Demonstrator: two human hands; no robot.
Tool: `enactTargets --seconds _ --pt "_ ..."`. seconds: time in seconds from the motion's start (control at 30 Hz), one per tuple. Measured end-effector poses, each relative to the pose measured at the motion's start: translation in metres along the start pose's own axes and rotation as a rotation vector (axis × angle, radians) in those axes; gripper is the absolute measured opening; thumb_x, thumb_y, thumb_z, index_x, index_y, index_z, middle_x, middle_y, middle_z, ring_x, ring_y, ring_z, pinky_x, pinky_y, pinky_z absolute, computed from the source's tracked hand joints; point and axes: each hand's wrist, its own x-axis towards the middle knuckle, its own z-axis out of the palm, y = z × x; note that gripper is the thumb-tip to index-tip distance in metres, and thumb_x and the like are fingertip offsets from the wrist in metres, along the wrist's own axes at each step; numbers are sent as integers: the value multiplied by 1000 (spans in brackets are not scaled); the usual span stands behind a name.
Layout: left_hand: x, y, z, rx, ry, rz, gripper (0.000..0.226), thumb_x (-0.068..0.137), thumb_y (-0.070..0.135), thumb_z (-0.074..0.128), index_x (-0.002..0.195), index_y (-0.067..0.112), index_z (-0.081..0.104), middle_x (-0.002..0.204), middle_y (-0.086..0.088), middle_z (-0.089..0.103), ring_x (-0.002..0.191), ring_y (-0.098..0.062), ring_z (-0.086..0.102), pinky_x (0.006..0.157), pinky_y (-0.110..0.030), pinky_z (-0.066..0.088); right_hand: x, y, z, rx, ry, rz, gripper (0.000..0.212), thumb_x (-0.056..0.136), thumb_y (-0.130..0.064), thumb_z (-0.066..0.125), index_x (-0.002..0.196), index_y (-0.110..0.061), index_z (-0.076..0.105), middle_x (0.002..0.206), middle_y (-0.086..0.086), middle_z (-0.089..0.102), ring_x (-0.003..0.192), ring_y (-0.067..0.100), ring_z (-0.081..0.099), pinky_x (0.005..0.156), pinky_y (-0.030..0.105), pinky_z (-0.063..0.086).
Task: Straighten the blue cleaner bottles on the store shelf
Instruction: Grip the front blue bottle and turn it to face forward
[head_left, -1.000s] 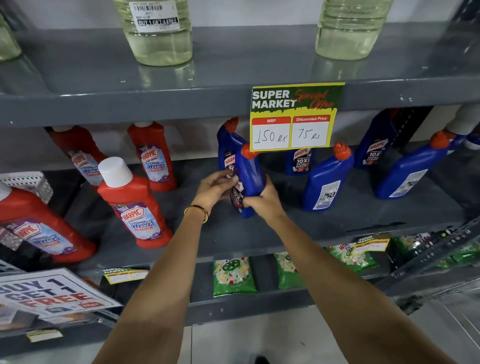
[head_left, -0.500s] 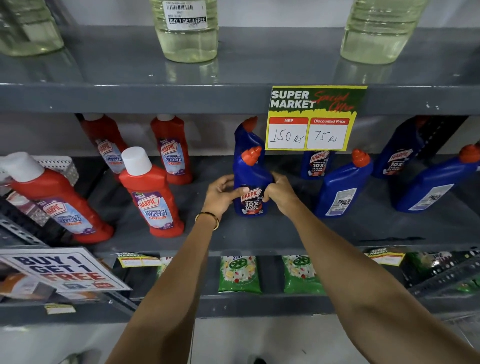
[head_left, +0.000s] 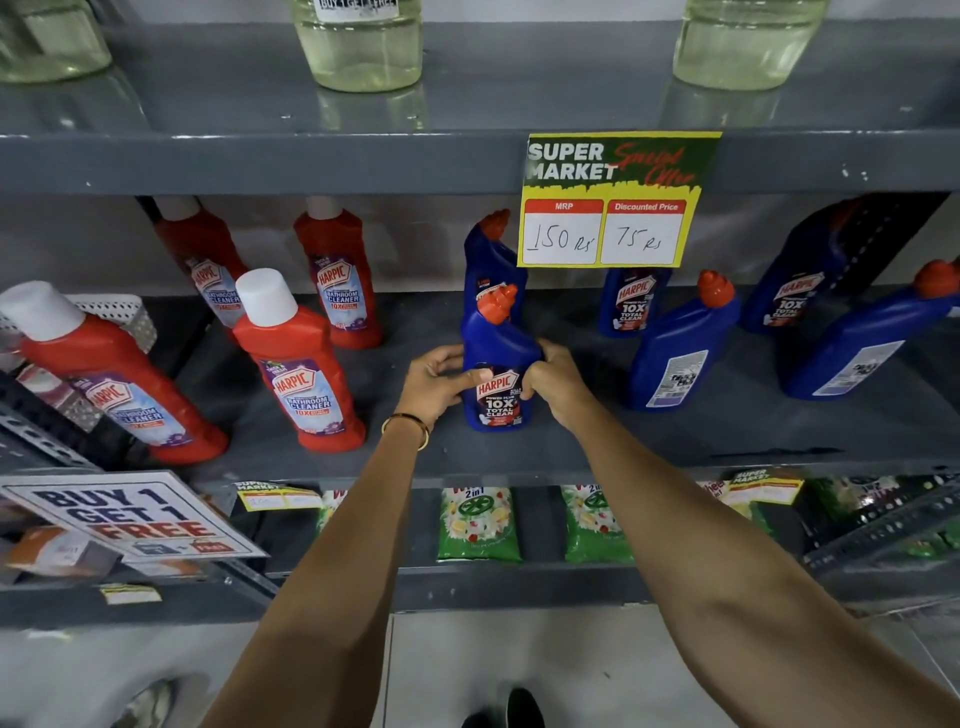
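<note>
I've turned the blue Harpic bottle (head_left: 497, 374) label-forward and stood it down — left hand (head_left: 438, 385) and right hand (head_left: 557, 382) still clasping it — turned-away bottles (head_left: 678, 351) remain rightward.

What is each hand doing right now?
Left hand: closed on the front blue cleaner bottle.
Right hand: closed on the same bottle's other side.

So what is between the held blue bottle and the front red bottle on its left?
Only the left hand, gripping the held blue bottle; beyond it the shelf is bare up to the front red bottle, in the head view.
</note>
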Motion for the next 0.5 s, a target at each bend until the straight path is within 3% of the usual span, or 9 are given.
enactTargets --seconds 0.17,0.23,0.33,0.4,0.5 --pt "-4 -2 2 -1 12 6 40 74 9 71 112 11 58 113 -10 63 84 -12 62 65 -25 50 -6 4 2 0 8 -13 63 62 21 53 120 -4 54 121 21 62 113 35 58 90 47 53" --pt "-5 -4 3 12 30 15 44 74 10 71 116 9 57 117 -11 63 90 -16 62 69 -27 54 -7 6 2 3 8 -10 63 63 20 52 120 -4 54 120 21 62 111 33 58 86 44 54" --pt "-8 -9 5 47 83 53 51 71 9 74 119 6 56 119 -9 62 101 -16 59 86 -32 53 -10 10 0 -4 9 9 58 67 19 50 120 -4 54 117 20 63 103 27 59 75 32 53" --pt "-13 -13 10 72 170 78 51 70 9 75 117 3 55 112 -6 61 99 -15 58 87 -30 50 -12 17 -1 -14 35 8 52 69 17 50 117 -3 56 116 19 65 100 25 59 75 32 53" --pt "-26 -22 23 97 442 105 38 71 10 75 104 3 58 97 -5 62 86 -15 58 82 -31 52 -18 25 -4 6 139 -35 48 74 12 51 120 0 56 126 19 62 113 29 59 91 39 52"
